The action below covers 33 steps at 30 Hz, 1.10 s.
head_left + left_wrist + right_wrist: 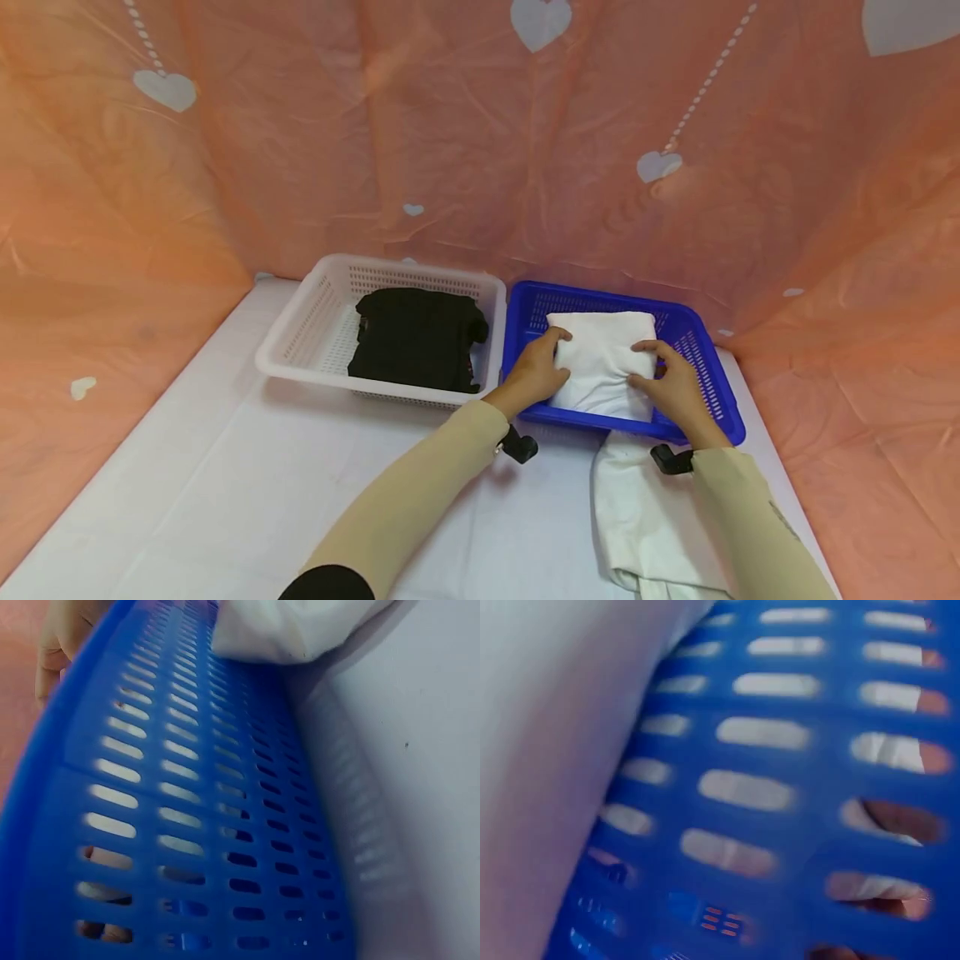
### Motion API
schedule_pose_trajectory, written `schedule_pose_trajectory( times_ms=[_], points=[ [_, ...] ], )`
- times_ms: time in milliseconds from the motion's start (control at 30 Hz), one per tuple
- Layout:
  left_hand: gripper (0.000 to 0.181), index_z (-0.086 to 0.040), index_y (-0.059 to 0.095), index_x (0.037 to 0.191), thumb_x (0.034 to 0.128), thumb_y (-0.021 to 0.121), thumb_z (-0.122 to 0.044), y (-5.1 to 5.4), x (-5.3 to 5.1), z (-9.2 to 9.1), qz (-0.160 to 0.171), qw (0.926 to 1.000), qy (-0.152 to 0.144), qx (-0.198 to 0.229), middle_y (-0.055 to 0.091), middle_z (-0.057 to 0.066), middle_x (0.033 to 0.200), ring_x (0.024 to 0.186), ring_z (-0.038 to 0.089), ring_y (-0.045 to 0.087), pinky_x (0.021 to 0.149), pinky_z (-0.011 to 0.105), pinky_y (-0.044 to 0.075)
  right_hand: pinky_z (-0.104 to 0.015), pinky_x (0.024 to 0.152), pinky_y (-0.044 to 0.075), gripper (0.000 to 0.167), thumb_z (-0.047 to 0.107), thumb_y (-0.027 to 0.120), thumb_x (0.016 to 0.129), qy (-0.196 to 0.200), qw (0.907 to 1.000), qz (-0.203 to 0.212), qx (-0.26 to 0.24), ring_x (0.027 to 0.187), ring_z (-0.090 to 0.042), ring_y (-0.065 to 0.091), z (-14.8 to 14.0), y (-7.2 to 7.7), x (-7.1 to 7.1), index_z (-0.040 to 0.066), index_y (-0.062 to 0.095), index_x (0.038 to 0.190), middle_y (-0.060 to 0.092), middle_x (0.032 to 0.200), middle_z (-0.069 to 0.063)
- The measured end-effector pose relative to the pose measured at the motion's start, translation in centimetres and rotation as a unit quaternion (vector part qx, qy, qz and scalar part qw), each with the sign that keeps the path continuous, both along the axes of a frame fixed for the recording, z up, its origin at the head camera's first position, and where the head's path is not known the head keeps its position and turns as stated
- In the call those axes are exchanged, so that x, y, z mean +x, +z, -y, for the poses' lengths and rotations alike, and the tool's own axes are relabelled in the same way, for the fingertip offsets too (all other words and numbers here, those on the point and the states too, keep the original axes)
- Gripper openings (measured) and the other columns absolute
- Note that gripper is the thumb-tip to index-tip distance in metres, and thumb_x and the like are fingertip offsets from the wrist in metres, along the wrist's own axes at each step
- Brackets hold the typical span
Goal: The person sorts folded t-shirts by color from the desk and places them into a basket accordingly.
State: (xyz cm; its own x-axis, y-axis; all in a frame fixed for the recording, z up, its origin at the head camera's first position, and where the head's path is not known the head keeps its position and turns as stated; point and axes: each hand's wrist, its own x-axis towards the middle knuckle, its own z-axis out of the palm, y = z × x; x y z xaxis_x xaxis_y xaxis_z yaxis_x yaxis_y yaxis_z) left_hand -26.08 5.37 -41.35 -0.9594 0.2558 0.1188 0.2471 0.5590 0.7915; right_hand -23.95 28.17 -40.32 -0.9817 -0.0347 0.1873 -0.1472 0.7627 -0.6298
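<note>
A folded white garment (600, 367) lies in the blue plastic basket (716, 400). At its left edge my left hand (536, 371) holds it, with thumb and forefinger spread over the fabric. My right hand (675, 387) grips the right edge, and the cloth puckers near that thumb. The undersides of the fingers are hidden. In the left wrist view the basket's slotted wall (180, 795) fills much of the picture, with part of a hand (64, 645) beyond the rim. Through slots in the basket wall (802, 817), the right wrist view shows bits of white cloth and fingers.
To the left stands a white basket (292, 367) with folded black clothing (416, 337) inside, close against the blue one. Another white garment (652, 517) lies in front of the blue basket, partly under my right forearm. Orange sheeting (465, 150) with hearts surrounds the white-covered table (247, 492).
</note>
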Motion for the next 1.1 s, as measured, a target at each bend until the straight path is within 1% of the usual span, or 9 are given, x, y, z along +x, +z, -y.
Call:
schedule_pose_trajectory(
  times_ms=[233,433,500,567,700,833,933,1033,1100],
  points=[
    [0.049,-0.014,0.05,0.13,0.0846,0.067,-0.006,-0.5,-0.7,-0.7,0.042,0.9986,0.013,-0.03,0.06,0.009,0.131,0.115,0.021,0.059,0.097,0.034,0.048,-0.028,0.061,0.041,0.046,0.006,0.074,0.078,0.007,0.9993,0.03,0.023,0.074,-0.024,0.052,-0.2,-1.0,-1.4,0.005,0.058,0.122,0.057,0.118,-0.025],
    [0.05,-0.011,0.051,0.128,0.0823,0.07,-0.008,-0.7,-0.8,-0.9,0.039,0.9987,0.012,-0.031,0.064,0.012,0.123,0.109,0.024,0.061,0.095,0.035,0.049,-0.029,0.061,0.04,0.048,0.005,0.075,0.075,-0.002,0.9988,0.042,0.023,0.074,-0.025,0.051,-0.5,-1.6,-1.8,0.004,0.06,0.12,0.055,0.12,-0.029],
    [0.051,-0.01,0.051,0.129,0.0817,0.071,-0.009,-0.7,-0.9,-0.9,0.038,0.999,0.016,-0.019,0.064,0.013,0.123,0.11,0.025,0.061,0.095,0.035,0.049,-0.03,0.064,0.041,0.048,0.006,0.074,0.075,-0.009,0.9986,0.047,0.024,0.077,-0.027,0.052,-0.5,-1.6,-1.9,0.004,0.06,0.121,0.055,0.12,-0.029],
    [0.053,-0.01,0.051,0.13,0.0815,0.071,-0.01,-0.6,-1.0,-0.9,0.043,0.9987,0.023,-0.013,0.063,0.012,0.123,0.111,0.024,0.06,0.095,0.034,0.049,-0.033,0.069,0.046,0.048,0.007,0.073,0.077,-0.01,0.9983,0.054,0.018,0.083,-0.033,0.057,-0.5,-1.5,-1.9,0.003,0.058,0.122,0.055,0.121,-0.03],
    [0.055,-0.011,0.051,0.133,0.0813,0.071,-0.011,-0.5,-1.0,-0.7,0.05,0.998,0.038,0.014,0.058,0.014,0.128,0.108,0.025,0.061,0.092,0.034,0.051,-0.047,0.084,0.053,0.05,0.01,0.071,0.082,-0.013,0.9975,0.07,-0.003,0.105,-0.046,0.06,-0.6,-1.1,-1.7,0.0,0.053,0.128,0.052,0.127,-0.033],
    [0.055,-0.01,0.051,0.134,0.0818,0.069,-0.011,0.2,-0.5,-0.5,0.047,0.9968,0.029,0.057,0.055,0.016,0.13,0.104,0.027,0.065,0.086,0.032,0.053,-0.055,0.087,0.052,0.053,0.014,0.07,0.086,-0.014,0.9976,0.065,-0.021,0.111,-0.049,0.057,-1.0,-0.1,-0.7,0.001,0.049,0.133,0.048,0.133,-0.033],
    [0.054,-0.01,0.052,0.133,0.0826,0.07,-0.012,1.0,0.4,-0.3,0.037,0.9957,0.008,0.085,0.057,0.015,0.128,0.103,0.026,0.067,0.082,0.029,0.054,-0.048,0.084,0.054,0.053,0.016,0.07,0.086,-0.012,0.9987,0.041,-0.026,0.112,-0.046,0.058,-1.5,0.9,0.7,0.003,0.05,0.133,0.05,0.133,-0.03],
    [0.051,-0.012,0.052,0.133,0.0839,0.069,-0.013,1.9,1.9,0.0,0.023,0.9932,-0.02,0.112,0.059,0.012,0.125,0.1,0.027,0.067,0.079,0.026,0.054,-0.028,0.077,0.055,0.05,0.016,0.071,0.086,0.001,0.9996,0.01,-0.027,0.108,-0.044,0.06,-2.0,1.9,2.5,0.004,0.052,0.131,0.054,0.129,-0.027],
    [0.049,-0.014,0.054,0.131,0.0848,0.069,-0.014,2.3,3.3,0.1,0.015,0.9907,-0.037,0.13,0.062,0.01,0.123,0.098,0.026,0.067,0.078,0.024,0.054,-0.016,0.073,0.051,0.048,0.015,0.072,0.086,0.014,0.9996,-0.009,-0.023,0.102,-0.034,0.065,-2.3,2.5,4.0,0.005,0.054,0.129,0.06,0.123,-0.022]
  ],
)
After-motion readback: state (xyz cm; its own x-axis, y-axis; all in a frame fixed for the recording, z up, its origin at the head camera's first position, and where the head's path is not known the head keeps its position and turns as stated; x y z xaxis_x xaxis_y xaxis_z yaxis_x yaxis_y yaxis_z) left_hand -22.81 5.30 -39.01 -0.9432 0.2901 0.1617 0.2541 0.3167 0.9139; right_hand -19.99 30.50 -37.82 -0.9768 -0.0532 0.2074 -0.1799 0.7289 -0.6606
